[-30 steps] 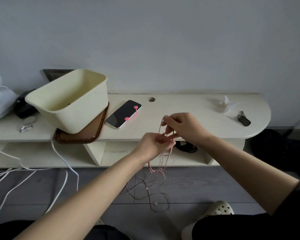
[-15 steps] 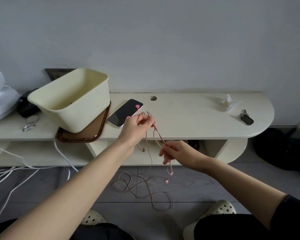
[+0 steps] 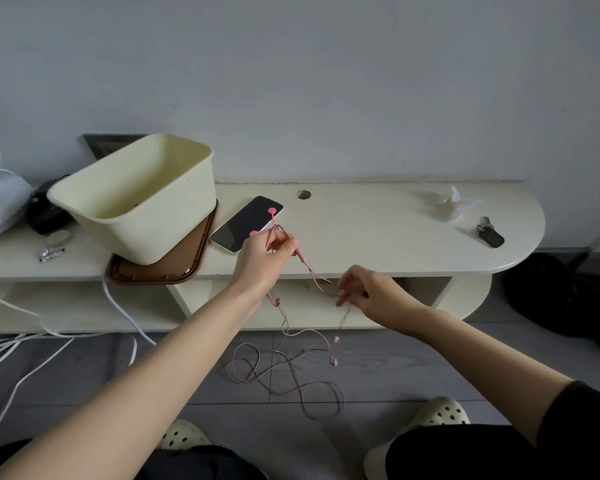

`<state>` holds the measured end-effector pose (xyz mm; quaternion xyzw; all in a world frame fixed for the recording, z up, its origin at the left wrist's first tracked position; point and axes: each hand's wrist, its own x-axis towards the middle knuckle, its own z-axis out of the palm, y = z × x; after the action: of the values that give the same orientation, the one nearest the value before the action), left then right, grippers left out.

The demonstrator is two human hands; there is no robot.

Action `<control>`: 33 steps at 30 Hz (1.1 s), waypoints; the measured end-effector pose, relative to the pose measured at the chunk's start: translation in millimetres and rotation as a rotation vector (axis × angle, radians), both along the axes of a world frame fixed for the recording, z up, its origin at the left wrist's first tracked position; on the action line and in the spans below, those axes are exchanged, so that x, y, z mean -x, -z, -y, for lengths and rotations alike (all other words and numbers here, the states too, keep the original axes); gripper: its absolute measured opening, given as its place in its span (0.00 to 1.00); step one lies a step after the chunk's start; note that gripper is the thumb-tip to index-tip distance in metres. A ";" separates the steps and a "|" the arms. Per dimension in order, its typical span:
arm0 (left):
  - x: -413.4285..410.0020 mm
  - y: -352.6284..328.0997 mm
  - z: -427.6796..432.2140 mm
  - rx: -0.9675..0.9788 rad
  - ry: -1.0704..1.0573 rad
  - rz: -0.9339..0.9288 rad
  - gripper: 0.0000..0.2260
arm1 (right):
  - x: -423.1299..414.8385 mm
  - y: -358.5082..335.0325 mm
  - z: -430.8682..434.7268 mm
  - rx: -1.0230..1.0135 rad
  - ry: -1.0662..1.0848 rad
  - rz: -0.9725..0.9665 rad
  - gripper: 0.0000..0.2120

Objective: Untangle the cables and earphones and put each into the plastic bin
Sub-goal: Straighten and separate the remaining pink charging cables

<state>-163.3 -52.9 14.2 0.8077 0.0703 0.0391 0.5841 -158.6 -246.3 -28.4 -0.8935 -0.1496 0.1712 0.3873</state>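
L hand (image 3: pixel 264 258), R hand (image 3: pixel 371 292) pinch pink earphones (image 3: pixel 302 258) — rest hangs down.

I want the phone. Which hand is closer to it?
Left. The left hand is just beside the phone; the right hand is farther away, lower right.

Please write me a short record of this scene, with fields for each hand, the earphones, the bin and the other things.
left hand: raised in front of the phone, pinches the pink cord
right hand: lower, pinches the same cord
earphones: cord runs between both hands; the rest hangs in loops toward the floor
bin: on a brown tray, left of the phone
white cables: on the floor, left
keys: shelf, right end
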 end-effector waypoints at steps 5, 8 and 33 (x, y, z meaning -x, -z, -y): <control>-2.6 -1.5 -4.1 0.028 -0.014 0.012 0.08 | 2.2 3.8 -4.1 0.045 -0.100 -0.127 0.07; -4.8 -3.4 -5.1 0.044 -0.030 0.044 0.10 | 3.8 14.4 -0.9 0.157 -0.132 -0.179 0.07; -6.5 -1.3 -14.6 0.036 -0.143 0.050 0.09 | 0.8 15.4 26.9 0.178 0.039 -0.086 0.10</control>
<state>-156.9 -38.3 15.5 0.7886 0.1140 0.0997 0.5960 -159.4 -273.1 -43.9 -0.9189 -0.0997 0.2147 0.3155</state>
